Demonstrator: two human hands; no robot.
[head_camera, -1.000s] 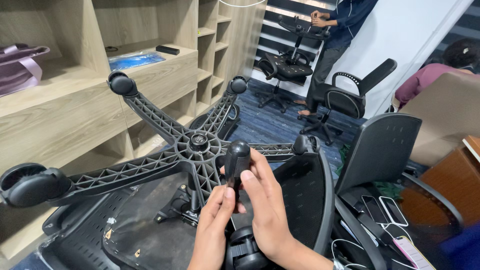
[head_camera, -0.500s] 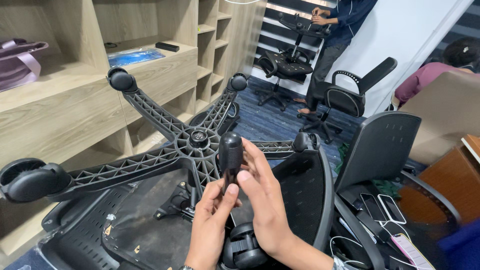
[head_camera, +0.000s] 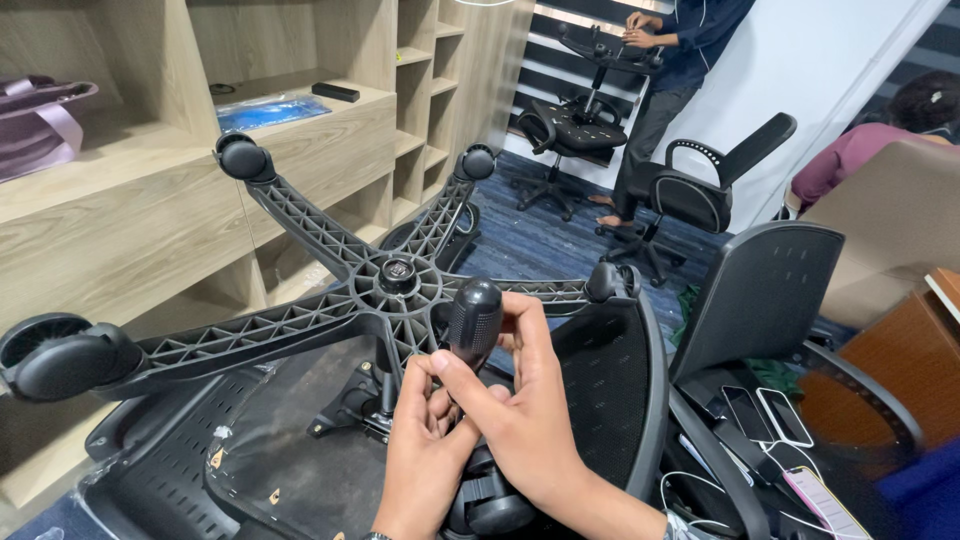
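An upturned black office chair lies in front of me, its five-armed star base (head_camera: 330, 310) pointing up with castors (head_camera: 55, 355) at the arm ends. Both hands hold a black screwdriver handle (head_camera: 474, 318) upright over the base arm nearest me. My right hand (head_camera: 520, 400) wraps its thumb and fingers around the lower handle. My left hand (head_camera: 425, 450) pinches the tool just below, beside the right thumb. Another castor (head_camera: 490, 500) sits under my hands, mostly hidden. The tool's shaft is hidden by my fingers.
Wooden shelves (head_camera: 150, 180) stand to the left. A black chair backrest (head_camera: 760, 290) leans at the right, with phones (head_camera: 770, 415) and cables on a dark surface. Further back, a person (head_camera: 670, 70) works on another upturned chair (head_camera: 580, 120); a seated person (head_camera: 880, 140) is at far right.
My right hand has slid down and closed around the lower part of the handle, my left fingers tucked under it. The handle tilted slightly right and sank a little.
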